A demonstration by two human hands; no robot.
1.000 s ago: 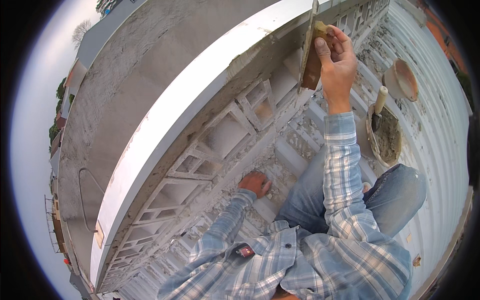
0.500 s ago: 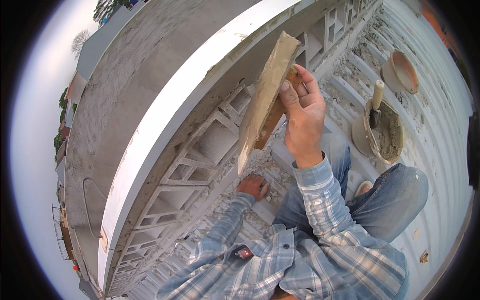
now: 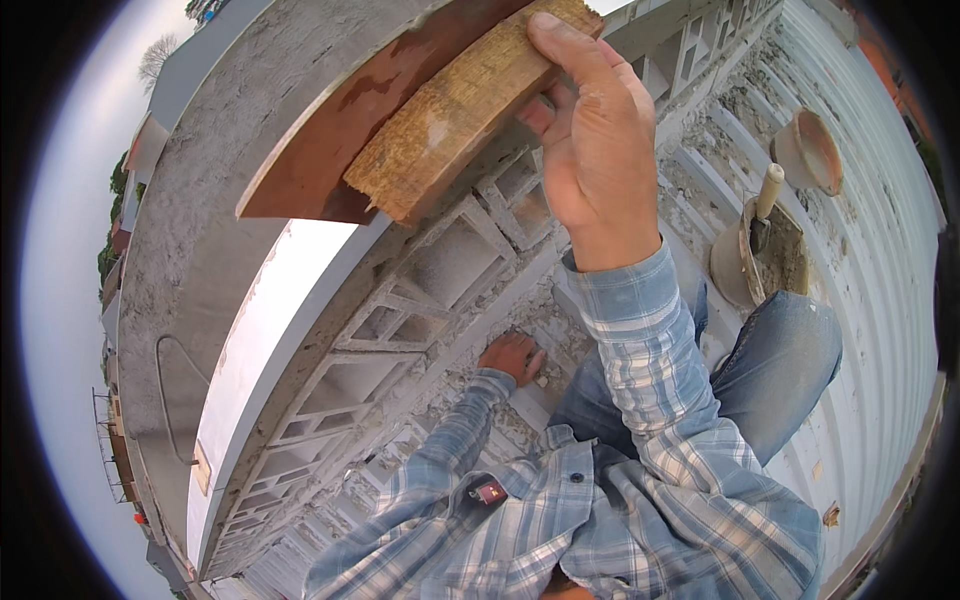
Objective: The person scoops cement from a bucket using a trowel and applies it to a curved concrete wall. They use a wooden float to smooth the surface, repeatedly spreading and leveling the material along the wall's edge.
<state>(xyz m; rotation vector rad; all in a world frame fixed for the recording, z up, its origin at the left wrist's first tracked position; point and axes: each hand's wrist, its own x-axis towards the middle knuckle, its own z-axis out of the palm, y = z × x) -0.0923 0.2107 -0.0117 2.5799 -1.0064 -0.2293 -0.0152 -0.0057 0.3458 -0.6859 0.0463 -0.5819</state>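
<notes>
My right hand (image 3: 600,150) is raised and closed on a plastering float (image 3: 310,165), gripping the rough wooden block (image 3: 430,140) that forms its handle. The thumb lies on top of the block, with fingers curled beneath. The float's thin reddish-brown board is tilted, its handle side facing me, in front of the white wall edge (image 3: 270,320). Its other face is hidden. Lower down, my left hand (image 3: 512,358) leans on mortar rubble at the foot of the hollow ventilation blocks (image 3: 455,265), fingers partly visible and holding nothing that I can see.
A mortar bucket (image 3: 735,265) with a trowel (image 3: 768,195) standing in it is beyond my right knee. Another bucket (image 3: 808,152) lies tipped farther off. Ridged metal roofing (image 3: 870,330) spreads to the right; a grey rendered surface (image 3: 200,260) lies beyond the wall.
My right hand has lifted the float up and leftward and turned it, so its wooden handle and brown board now face me. My left hand stays almost in place.
</notes>
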